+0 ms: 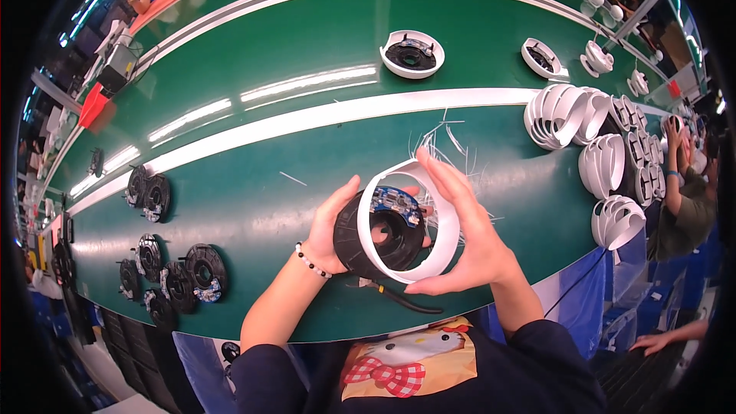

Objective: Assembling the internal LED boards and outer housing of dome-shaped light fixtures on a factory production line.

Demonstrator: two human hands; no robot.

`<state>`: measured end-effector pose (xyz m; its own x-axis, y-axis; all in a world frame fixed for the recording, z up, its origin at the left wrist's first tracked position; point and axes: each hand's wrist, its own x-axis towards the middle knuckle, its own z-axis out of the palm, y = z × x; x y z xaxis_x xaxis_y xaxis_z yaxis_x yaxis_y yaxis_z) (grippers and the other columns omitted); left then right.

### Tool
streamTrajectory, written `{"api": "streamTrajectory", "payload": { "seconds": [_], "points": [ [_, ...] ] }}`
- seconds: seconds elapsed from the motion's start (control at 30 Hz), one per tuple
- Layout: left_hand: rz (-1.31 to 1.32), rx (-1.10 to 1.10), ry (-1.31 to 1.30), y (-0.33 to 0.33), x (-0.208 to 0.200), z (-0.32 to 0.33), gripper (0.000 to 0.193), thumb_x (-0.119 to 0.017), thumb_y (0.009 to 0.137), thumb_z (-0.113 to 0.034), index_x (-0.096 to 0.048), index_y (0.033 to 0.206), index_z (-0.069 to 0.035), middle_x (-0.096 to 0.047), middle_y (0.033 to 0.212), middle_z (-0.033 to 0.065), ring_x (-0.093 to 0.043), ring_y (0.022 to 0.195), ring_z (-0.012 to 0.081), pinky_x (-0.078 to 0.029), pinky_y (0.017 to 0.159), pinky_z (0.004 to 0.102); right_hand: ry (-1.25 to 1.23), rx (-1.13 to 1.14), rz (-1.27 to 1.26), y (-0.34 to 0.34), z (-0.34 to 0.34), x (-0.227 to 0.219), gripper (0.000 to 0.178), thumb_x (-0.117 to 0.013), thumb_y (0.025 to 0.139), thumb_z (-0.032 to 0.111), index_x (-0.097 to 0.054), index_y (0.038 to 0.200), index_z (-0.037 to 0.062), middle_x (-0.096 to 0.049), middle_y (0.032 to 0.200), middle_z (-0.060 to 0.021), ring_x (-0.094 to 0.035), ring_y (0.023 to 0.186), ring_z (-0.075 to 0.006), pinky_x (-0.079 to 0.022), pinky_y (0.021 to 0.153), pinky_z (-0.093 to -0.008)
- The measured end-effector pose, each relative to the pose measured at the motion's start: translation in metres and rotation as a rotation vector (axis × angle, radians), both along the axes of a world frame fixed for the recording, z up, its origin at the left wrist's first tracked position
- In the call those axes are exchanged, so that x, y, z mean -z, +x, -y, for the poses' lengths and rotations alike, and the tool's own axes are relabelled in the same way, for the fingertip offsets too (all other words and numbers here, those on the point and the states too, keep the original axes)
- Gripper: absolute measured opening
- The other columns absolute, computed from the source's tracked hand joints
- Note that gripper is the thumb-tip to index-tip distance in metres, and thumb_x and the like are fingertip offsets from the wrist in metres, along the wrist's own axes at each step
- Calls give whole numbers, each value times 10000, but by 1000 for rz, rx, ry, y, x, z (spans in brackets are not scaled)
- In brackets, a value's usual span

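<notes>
My left hand grips a round black plastic base with a blue circuit board on it. Around a white plastic ring my right hand is closed, fingers at its far rim and thumb at the near one. The ring stands tilted in front of the base, and the board shows through its opening. Whether the two parts touch is hard to tell. Just below them lies a black tool or cable with a yellow band on the green table.
Black bases with boards lie in groups at the left. White rings are stacked at the right beside more black parts. Thin white strips litter the table beyond my hands. Farther back sits a white ring holding a base. A co-worker is at right.
</notes>
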<state>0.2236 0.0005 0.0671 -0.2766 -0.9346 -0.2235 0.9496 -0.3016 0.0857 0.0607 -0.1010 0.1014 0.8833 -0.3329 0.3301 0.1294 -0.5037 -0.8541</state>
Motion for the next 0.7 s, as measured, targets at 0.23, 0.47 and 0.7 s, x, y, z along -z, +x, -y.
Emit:
{"api": "streamTrajectory", "payload": {
  "seconds": [0.23,0.47,0.7],
  "points": [
    [52,31,71,-2,14,-3,619,-296,836,-561,-519,1074,-35,-576,1014,148,-593,853,261,-485,776,406,-127,-234,-69,7,2,1,1018,-782,464,289,-250,1290,22,-230,1338,-205,-249,1209,-353,-248,975,-427],
    [230,-30,-30,-4,13,-13,842,-207,755,-708,-315,1276,-56,-402,1247,141,-431,1115,291,-346,938,463,-90,-6,-46,5,-4,26,1025,-788,466,323,-251,1278,1,-270,1302,-211,-262,1203,-347,-262,976,-418],
    [319,-286,9,-22,22,-12,738,-233,805,-638,-364,1237,-54,-449,1197,138,-470,1078,262,-396,910,418,-41,158,-24,12,-18,36,1065,-797,463,309,-222,1297,-18,-281,1305,-199,-306,1185,-320,-270,969,-392]
  ]
}}
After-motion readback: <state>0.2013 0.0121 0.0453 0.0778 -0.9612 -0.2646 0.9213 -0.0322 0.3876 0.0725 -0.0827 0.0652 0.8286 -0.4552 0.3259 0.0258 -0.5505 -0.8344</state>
